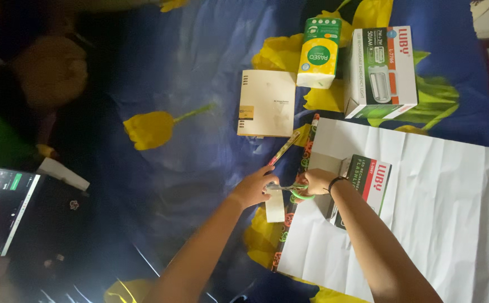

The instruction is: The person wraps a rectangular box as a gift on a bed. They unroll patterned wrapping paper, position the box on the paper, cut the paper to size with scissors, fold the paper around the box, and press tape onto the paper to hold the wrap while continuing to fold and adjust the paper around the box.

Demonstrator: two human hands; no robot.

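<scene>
While both of my hands work at the patterned edge of the large creased sheet of white wrapping paper [424,207], I can see plenty lying around it on the blue bedspread with yellow flowers [160,73]. Resting on the sheet, just beyond my right wrist, is a small white, red and dark green cardboard box [368,182]. Past the sheet's far edge stand a larger white and orange carton [380,70] and, beside it, a green and yellow pack of tissues [318,51]; a flat cream-coloured box [267,102] lies near them. Well off the sheet's left side a laptop with a lit screen [0,205] sits in the dark. A loose strip of patterned paper [284,148] angles away from the sheet's edge close to my left fingers.

A pair of green-handled scissors [292,189] lies right at that edge, between the two hands. My right hand [316,182] is curled through the scissor handles and grasps them, a dark band on its wrist. My left hand [254,188] is closed on a small white slip of paper [275,205] that hangs just beside the blades. Both forearms reach in from the lower border, the right one crossing over the sheet, the left one over the bedspread.
</scene>
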